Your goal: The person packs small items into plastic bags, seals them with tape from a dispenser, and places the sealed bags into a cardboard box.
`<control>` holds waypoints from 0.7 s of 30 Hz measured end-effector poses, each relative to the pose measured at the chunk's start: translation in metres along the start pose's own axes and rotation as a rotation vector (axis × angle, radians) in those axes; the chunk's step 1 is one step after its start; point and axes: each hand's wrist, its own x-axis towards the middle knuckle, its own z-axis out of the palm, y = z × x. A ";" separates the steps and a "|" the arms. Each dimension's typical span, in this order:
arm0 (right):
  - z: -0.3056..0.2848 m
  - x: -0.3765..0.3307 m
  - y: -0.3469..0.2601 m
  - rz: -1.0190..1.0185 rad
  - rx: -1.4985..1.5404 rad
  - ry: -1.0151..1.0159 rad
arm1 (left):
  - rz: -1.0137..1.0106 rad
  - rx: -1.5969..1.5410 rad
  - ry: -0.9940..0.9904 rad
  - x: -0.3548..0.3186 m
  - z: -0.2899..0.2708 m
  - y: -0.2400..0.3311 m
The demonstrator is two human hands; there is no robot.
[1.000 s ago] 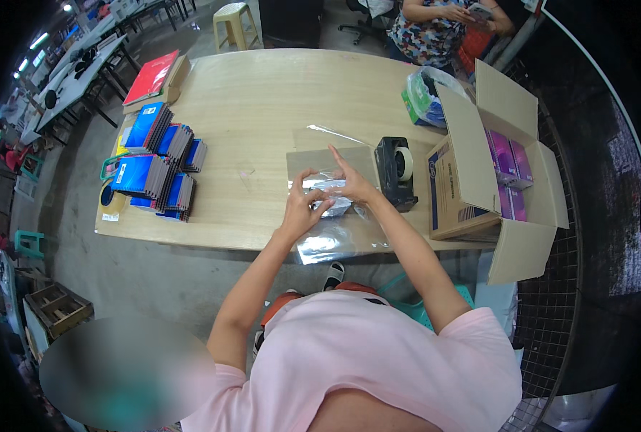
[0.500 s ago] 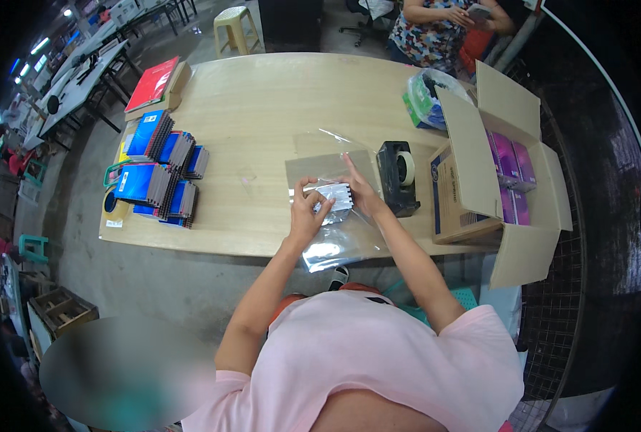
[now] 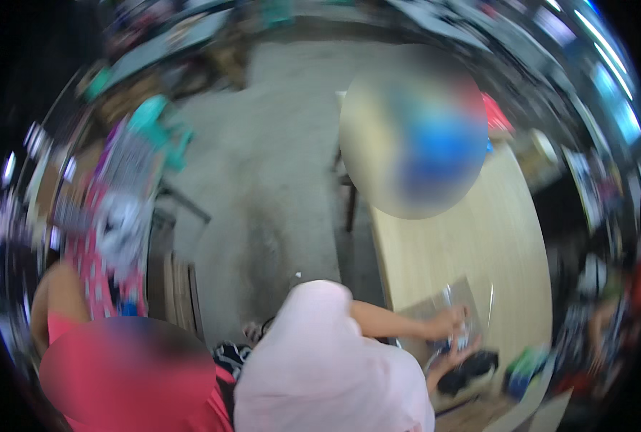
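Note:
Both hands are at the lower right, over the wooden table, and smeared by motion. My left hand (image 3: 446, 324) reaches in from the left above clear plastic sheets or bags (image 3: 470, 294). Beside it, my right hand (image 3: 459, 353) lies close to a small silvery-white thing (image 3: 464, 340) between the two hands. Blur hides how the fingers meet this thing and what kind of thing it is. Just beyond my right hand stands a black tape dispenser (image 3: 470, 371).
An open cardboard box (image 3: 533, 399) and a green-and-blue plastic package (image 3: 526, 371) sit past the dispenser. A blurred patch covers blue things on the table (image 3: 472, 245). To the left are a person in a red shirt (image 3: 130, 374), a cluttered bench and a teal stool (image 3: 163, 129).
My view has swung to the left, so the table and hands now appear at the right. Both hands stay over the plastic near the silvery thing. A person in red has come into view.

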 end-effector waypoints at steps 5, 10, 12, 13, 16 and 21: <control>0.008 0.043 0.019 -0.155 0.081 -0.113 | 0.464 0.108 -0.160 0.035 -0.045 0.004; 0.003 0.064 0.023 -0.195 0.097 -0.120 | 0.486 0.053 -0.198 0.046 -0.051 0.005; 0.004 0.070 0.026 -0.211 0.101 -0.127 | 0.541 0.094 -0.155 0.047 -0.048 0.003; 0.001 0.072 0.028 -0.218 0.107 -0.121 | 0.606 0.140 -0.121 0.046 -0.049 0.005; -0.006 0.076 0.032 -0.248 0.117 -0.125 | 0.594 0.145 -0.121 0.048 -0.040 0.003; -0.010 0.073 0.014 -0.197 0.111 -0.088 | 0.436 0.131 -0.096 0.055 -0.012 -0.005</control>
